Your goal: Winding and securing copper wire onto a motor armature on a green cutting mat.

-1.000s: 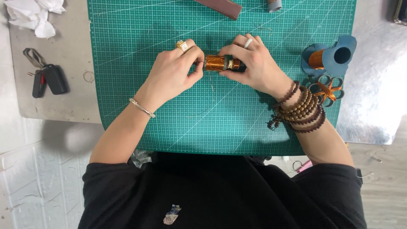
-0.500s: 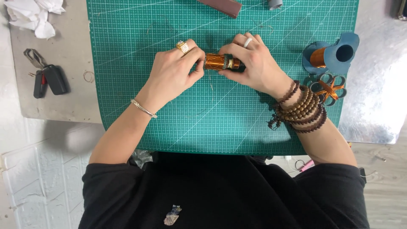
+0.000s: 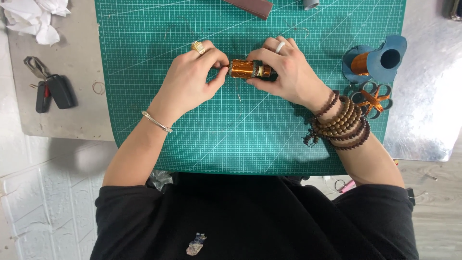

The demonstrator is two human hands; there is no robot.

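Observation:
Over a green cutting mat (image 3: pixel 250 130), both my hands hold a small cylinder wound with copper-coloured wire (image 3: pixel 244 69). My left hand (image 3: pixel 192 79), with a gold ring and a thin wrist bangle, pinches the cylinder's left end between thumb and fingers. My right hand (image 3: pixel 284 72), wearing a white ring and several wooden bead bracelets on the wrist, grips the right end, which its fingers partly hide.
A blue spool of copper wire (image 3: pixel 378 58) and orange-handled scissors (image 3: pixel 373 96) lie at the mat's right edge. Car keys (image 3: pixel 48 89) and crumpled white tissue (image 3: pixel 33 17) sit on the grey board to the left. A brown strip (image 3: pixel 250 7) lies at the top.
Both hands and the wound cylinder stay nearly in place; only slight finger shifts at the cylinder's ends.

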